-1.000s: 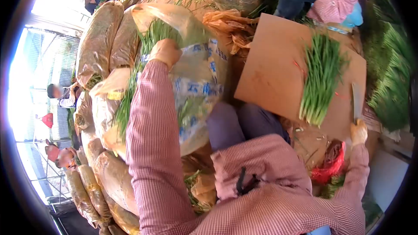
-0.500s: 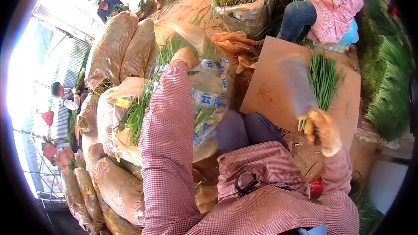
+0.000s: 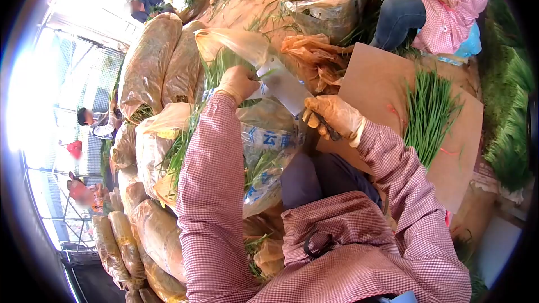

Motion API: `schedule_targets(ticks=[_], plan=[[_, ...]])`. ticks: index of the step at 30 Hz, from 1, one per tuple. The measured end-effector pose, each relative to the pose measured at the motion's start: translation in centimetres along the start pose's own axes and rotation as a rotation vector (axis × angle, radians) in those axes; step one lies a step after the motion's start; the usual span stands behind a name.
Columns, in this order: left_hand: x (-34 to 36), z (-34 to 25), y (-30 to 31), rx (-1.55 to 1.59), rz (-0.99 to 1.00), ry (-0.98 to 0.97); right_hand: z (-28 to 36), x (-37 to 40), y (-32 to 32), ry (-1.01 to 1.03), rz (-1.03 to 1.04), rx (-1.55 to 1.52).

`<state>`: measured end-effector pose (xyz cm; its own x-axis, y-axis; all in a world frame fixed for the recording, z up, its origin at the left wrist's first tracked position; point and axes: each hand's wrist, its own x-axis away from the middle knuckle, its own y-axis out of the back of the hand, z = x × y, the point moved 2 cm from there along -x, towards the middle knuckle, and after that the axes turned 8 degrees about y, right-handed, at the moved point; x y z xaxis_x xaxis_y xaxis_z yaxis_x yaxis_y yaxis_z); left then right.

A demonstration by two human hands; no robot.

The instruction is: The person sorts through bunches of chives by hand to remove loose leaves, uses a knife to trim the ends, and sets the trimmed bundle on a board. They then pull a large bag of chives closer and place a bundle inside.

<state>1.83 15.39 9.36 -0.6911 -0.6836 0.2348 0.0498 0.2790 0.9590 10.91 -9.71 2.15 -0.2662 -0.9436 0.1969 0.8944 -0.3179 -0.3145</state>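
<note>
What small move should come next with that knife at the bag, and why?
Probably draw the knife a short way through the plastic beside the left hand. The right hand holds its blade against the top of the bag, which the left hand grips, and greens fill it.

Open room: bare strip of cutting board (image 3: 373,81) is lying free btw right hand (image 3: 332,115) & chive bundle (image 3: 429,113). Cleaver (image 3: 283,87) is spanning the gap over to left hand (image 3: 238,83). Wrapped sacks (image 3: 149,59) are crowding printed plastic bag (image 3: 266,140) on the left. Crumpled orange plastic (image 3: 311,50) & co-worker's knee (image 3: 398,17) are blocking the far side.
</note>
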Motion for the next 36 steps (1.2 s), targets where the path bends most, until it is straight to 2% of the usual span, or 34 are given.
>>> schedule_targets(ticks=[4,8,9,12,14,17,18,20,22,23,24,26,27,30,31,34,35,36], plan=[[0.4,0.1,-0.5,-0.019,-0.04,0.001,-0.2,-1.2,0.2,0.034,0.015,0.084],[0.8,-0.7,-0.4,-0.067,-0.04,0.011,1.4,-2.2,-0.8,-0.059,0.007,0.249],[0.8,-0.8,-0.4,-0.093,-0.043,0.007,1.9,-2.4,-1.5,-0.031,-0.005,0.281],[0.4,-0.9,-0.6,-0.172,-0.054,-0.006,1.4,-4.7,-2.4,0.025,-0.013,0.269],[0.1,-0.8,-0.8,-0.221,-0.07,-0.011,1.3,-4.0,-2.5,-0.015,-0.013,0.311],[-0.5,0.3,-0.9,-0.106,-0.163,-0.067,2.5,-0.3,-2.6,-0.089,-0.029,0.329],[-0.7,0.5,0.1,0.019,-0.243,-0.067,1.9,0.2,-2.6,-0.1,0.016,0.323],[-2.3,1.9,2.6,0.157,-0.244,0.001,0.3,0.7,-2.9,-0.125,0.099,0.296],[-0.3,3.1,5.3,0.462,-0.259,0.109,-0.2,-0.6,-3.4,0.071,-0.031,0.202],[0.7,4.0,6.1,0.526,-0.284,0.1,1.1,-0.1,-3.7,0.081,-0.075,0.212],[1.8,4.7,7.0,0.651,-0.225,0.097,2.9,0.9,-3.9,0.085,-0.119,0.229],[4.1,5.7,7.7,0.927,-0.103,0.09,4.5,2.8,-2.8,0.039,-0.063,0.282],[4.0,6.6,7.5,1.005,-0.258,0.052,4.6,3.9,-2.7,0.036,-0.08,0.223],[4.0,8.7,7.0,1.108,-0.41,0.02,3.8,7.6,-2.2,0.016,-0.168,0.084],[3.9,9.2,7.0,1.038,-0.363,0.08,3.0,8.6,-1.9,0.032,-0.163,0.085],[4.2,8.1,7.1,0.626,-0.537,0.052,1.4,10.7,-1.7,0.075,-0.153,0.053],[6.6,6.3,8.0,0.26,-0.747,0.089,1.2,11.3,-2.0,0.077,-0.151,0.012],[8.0,4.9,8.6,0.236,-0.843,0.123,1.1,11.8,-2.2,0.081,-0.149,-0.031]])
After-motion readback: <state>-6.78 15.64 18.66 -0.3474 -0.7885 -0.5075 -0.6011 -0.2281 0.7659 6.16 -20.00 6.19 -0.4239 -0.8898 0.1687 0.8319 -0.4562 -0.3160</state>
